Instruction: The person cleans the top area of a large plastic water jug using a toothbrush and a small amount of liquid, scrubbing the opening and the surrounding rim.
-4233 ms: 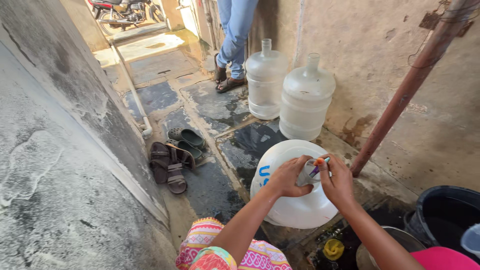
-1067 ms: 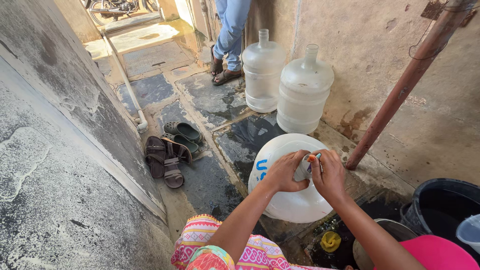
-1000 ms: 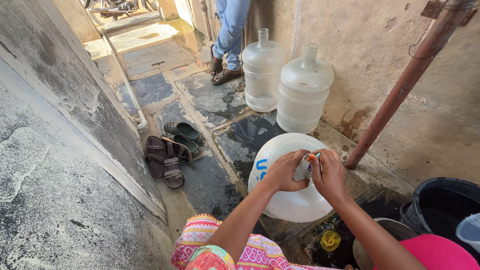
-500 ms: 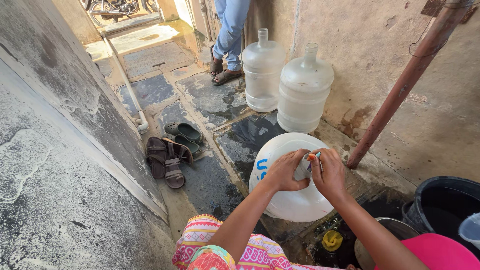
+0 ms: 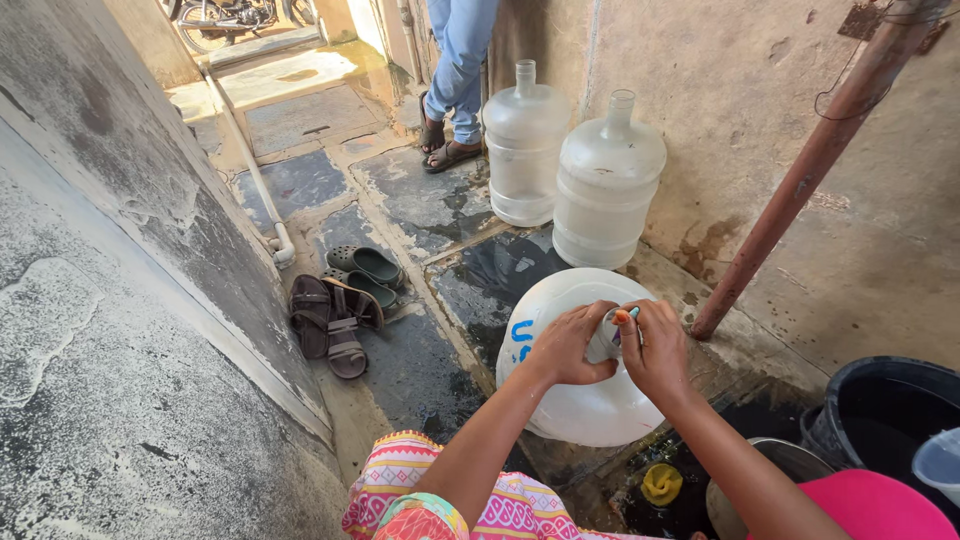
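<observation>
A: How are the hands placed?

B: The left hand (image 5: 568, 345) and the right hand (image 5: 655, 345) are both closed around the neck of the big white water jug (image 5: 580, 400), low and right of centre in the frame. A small orange-tipped object (image 5: 623, 316) is pinched at the right fingertips; what it is cannot be told.

A: And the jug itself?

B: It is tilted on the wet stone floor (image 5: 440, 210), its round body toward the camera and its mouth hidden under the hands. Blue lettering is seen on its left side.

A: Which step is judged to be in hand?

B: Work at the mouth, it seems: the cap or seal is being handled. Whether it is being fitted or removed cannot be told.

A: What would a next move call for?

B: A steady hold by the left hand while the right turns or pulls, since the round body could roll.

A: What else is seen?

B: Two empty clear jugs (image 5: 575, 165) are stood upright against the wall, upper centre. Sandals (image 5: 340, 310) are left at centre left, a rusty pipe (image 5: 800, 170) is leaned at the right, and a black bucket (image 5: 885, 420) is set at lower right. Another person's legs in jeans (image 5: 460, 60) are seen at the top.
</observation>
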